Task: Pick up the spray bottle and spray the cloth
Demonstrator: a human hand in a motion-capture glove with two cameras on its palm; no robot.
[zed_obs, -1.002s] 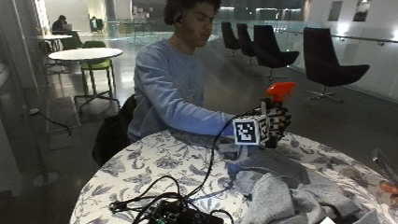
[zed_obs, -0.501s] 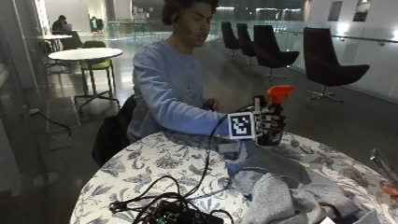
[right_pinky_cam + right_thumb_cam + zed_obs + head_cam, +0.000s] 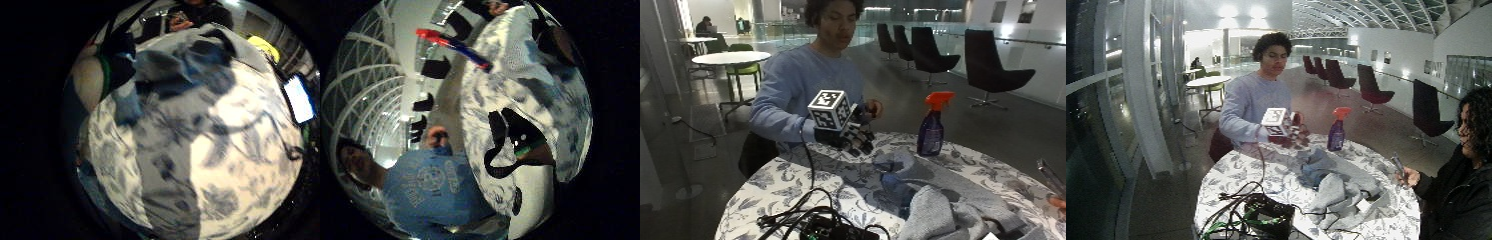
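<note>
We are hovering our gloved right hand [image 3: 854,136] above the bench [image 3: 800,185], near its edge on our side, fingers relaxed and holding nothing. The bottle [image 3: 932,126] is standing upright by the far edge, well apart from the hand. The cloth [image 3: 933,187] is lying crumpled between the middle and the opposite edge. We are judging the risks as follows: reaching across for the bottle, we could be clipping its tall, narrow body and tipping it off the far edge. The cables [image 3: 806,215] trailing by the near edge could be snagging the reach. If the nozzle is pointing outward, the spray could be missing the cloth.
</note>
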